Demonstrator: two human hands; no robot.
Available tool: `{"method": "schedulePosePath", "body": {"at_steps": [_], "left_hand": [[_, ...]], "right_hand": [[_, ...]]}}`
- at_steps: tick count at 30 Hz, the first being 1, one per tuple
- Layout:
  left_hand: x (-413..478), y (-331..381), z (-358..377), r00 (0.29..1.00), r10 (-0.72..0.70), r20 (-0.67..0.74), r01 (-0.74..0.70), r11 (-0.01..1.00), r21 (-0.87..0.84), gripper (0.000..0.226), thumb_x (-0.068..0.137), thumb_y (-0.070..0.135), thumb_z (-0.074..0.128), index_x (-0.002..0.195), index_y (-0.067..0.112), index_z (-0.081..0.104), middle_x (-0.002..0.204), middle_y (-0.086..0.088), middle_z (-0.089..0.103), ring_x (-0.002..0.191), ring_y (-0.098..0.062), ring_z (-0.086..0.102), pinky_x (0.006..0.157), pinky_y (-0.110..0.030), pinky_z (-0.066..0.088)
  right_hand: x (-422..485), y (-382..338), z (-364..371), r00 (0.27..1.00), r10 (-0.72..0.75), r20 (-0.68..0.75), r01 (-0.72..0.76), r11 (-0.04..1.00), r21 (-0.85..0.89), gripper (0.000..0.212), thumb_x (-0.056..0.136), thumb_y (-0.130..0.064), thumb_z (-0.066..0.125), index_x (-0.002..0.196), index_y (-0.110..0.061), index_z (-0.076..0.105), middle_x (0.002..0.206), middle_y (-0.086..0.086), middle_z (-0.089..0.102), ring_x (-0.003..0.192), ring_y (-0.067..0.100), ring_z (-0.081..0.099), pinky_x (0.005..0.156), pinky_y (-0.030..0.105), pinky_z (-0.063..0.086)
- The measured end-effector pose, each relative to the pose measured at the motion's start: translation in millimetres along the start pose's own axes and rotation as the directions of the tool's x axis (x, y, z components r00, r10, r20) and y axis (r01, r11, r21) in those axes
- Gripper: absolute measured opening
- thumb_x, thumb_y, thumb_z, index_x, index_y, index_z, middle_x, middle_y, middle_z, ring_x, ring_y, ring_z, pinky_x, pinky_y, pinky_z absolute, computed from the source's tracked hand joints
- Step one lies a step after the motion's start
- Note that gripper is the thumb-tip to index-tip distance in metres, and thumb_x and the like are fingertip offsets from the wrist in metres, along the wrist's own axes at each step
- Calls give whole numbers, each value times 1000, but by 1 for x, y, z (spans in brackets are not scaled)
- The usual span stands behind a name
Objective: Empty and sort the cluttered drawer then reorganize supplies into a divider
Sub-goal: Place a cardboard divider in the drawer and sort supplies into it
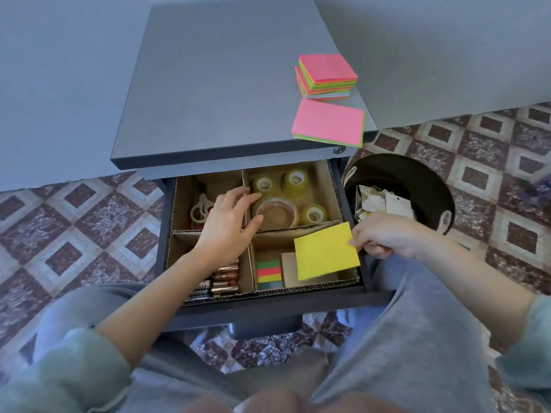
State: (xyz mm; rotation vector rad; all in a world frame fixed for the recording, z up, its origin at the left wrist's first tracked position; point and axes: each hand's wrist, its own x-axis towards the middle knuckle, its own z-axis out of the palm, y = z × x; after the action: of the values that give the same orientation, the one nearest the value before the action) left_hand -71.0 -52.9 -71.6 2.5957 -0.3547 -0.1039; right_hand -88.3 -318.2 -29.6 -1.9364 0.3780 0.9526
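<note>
**Item:** yellow sticky pad [326, 251].

**Location:** I am holding it just above the front-right compartment of the cardboard divider [250, 265] in the open drawer [268, 305]. It is not yet set down.

**Right hand** [384, 236]: I am pinching the pad's right edge between thumb and fingertips. Nothing else is supporting it.

**Left hand** [229, 222]: fingers spread and holding nothing. It is resting where the divider walls cross, with the fingertips reaching toward the large tape roll [275, 210].

**Orientation:** the pad is lying face up and slightly tilted. Its long axis is running left to right, with the right end turned a little toward the back. The free left edge is pointing at the centre wall.

**Risks, as I am judging them:**
- With a one-edge pinch, the sheets could sag or fan and the pad could slip.
- The right side is hanging over the divider's right wall and could catch there on the way down.
- Dropped flat, the pad could end up covering the striped flags [269, 271] and the beige pad [290, 269] beneath it.
</note>
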Motion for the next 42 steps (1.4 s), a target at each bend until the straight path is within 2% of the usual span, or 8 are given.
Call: {"method": "schedulePosePath", "body": {"at_steps": [2,5,11,13,16,23,31,42], "left_hand": [[3,-12,10,994,-66,87,50,984,172,60,96,49,33,149,23,18,156,-4,13,142,-22,12,113,-42,17],[3,-22,22,992,-50,113,7,937,349,80,81,64,-3,150,26,9,157,-5,10,143,-22,13,113,-41,16],[6,-25,24,992,-32,118,-12,935,354,84,76,64,-8,150,27,10,157,-4,11,142,-22,17,110,-42,22],[6,-25,26,993,-31,117,-14,933,361,79,81,63,-4,150,28,9,157,-4,10,142,-22,17,110,-42,22],[6,-25,26,994,-23,104,-16,933,361,78,82,62,-3,150,27,11,157,-4,12,141,-22,19,109,-42,23],[5,-24,24,994,-15,108,-24,938,346,83,77,62,-8,150,26,12,156,-6,15,141,-23,20,108,-42,25],[6,-25,26,994,-15,107,-23,938,346,58,98,49,21,150,26,11,157,-5,12,141,-23,19,109,-41,23],[6,-26,26,995,-10,95,-26,930,366,82,78,60,-8,149,26,15,155,-7,18,138,-24,25,107,-42,27]], "right_hand": [[6,-6,14,999,1,-38,-4,997,-82,36,91,6,49,58,-6,43,27,-4,37,24,7,24,39,18,17],[17,-14,31,997,6,-79,-25,972,-235,35,91,5,51,59,-7,42,25,-5,34,22,8,28,39,19,20],[28,-15,53,978,19,-208,-141,792,-593,20,88,-2,48,68,-3,47,31,1,48,25,8,44,35,17,35],[25,-17,61,966,-40,-256,-157,698,-699,8,87,1,48,80,-1,52,64,8,59,50,14,58,47,22,43],[23,-23,68,946,-140,-293,-165,571,-804,26,87,4,48,111,-1,56,110,12,54,97,27,57,67,29,40],[25,-22,73,943,-333,6,128,344,-930,22,86,6,46,102,-2,59,105,15,58,87,29,57,63,32,41],[45,-13,79,956,-293,33,128,312,-941,20,85,13,42,84,-1,57,107,19,59,95,32,60,64,29,37],[52,0,72,926,-378,-16,143,389,-910,23,85,10,43,98,0,59,102,18,61,91,30,61,63,29,40]]}}
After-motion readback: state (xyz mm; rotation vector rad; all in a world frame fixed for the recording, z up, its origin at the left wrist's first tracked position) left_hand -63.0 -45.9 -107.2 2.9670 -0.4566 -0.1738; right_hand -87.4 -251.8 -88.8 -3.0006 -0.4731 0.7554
